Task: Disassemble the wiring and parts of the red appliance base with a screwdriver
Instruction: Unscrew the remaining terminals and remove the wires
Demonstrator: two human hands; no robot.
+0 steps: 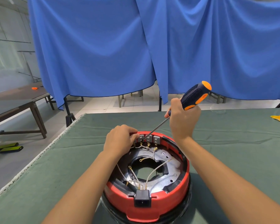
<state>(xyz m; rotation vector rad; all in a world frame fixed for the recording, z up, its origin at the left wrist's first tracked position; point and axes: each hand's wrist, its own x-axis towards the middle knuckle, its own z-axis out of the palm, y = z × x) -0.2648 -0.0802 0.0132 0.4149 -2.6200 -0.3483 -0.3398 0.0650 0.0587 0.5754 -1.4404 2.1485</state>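
Black rectangular power socket [142, 199] sits nearest, clipped into the near rim of the round red plastic appliance base [173, 195], which stands upturned on the green cloth-covered table [233, 143]. Progress looks partial: several thin white wires [153, 171] with brass ring terminals lie loose over the dark metal plate, but others are attached at the socket and at the row of grey terminal blocks [149, 139] on the far rim, so most of the strip-down remains. Left hand [120, 139] has fingers curled over the far rim, touching the leftmost block. Right hand [183, 118] is wrapped tight round the black-and-orange-handled screwdriver [191, 97], tip down among the blocks.
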